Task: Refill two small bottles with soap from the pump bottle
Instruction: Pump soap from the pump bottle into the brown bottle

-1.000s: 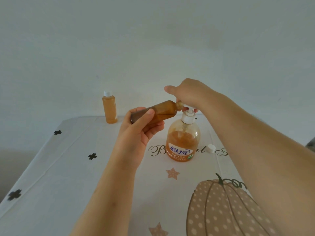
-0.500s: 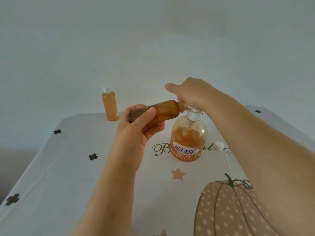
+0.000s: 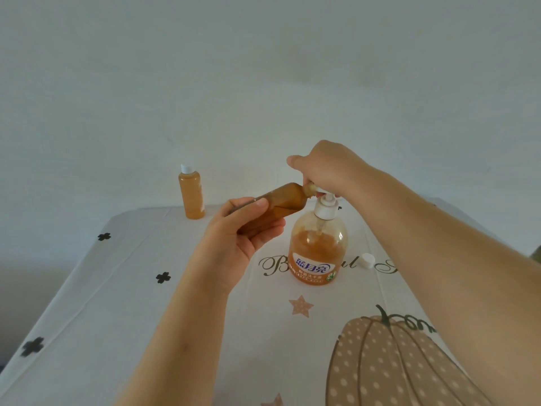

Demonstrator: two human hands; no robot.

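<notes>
- Tabletop (image 3: 140, 323): covered in a pale printed cloth, nearest to me; everything below stands on it or is held over it.
- Left grip (image 3: 234, 238): fingers and thumb clamped round the lower body of the held small bottle (image 3: 282, 200). The bottle lies tilted almost level in the air, its open mouth at the spout. I judge it light and thin-walled, so a hard squeeze would push soap back out. It is best held low on the body, firmly but not tightly, as any soap film would make it slick.
- Pump bottle (image 3: 317, 253): upright on the tabletop and roughly half full. I judge it the heavier and steadier of the two.
- Right grip (image 3: 328, 168): curled over the white pump head from above.
- Loose cap (image 3: 367, 260): lies to the right of the pump bottle, not touching it.
- Capped small bottle (image 3: 191, 194): upright at the far left edge, well apart, and appears filled.
</notes>
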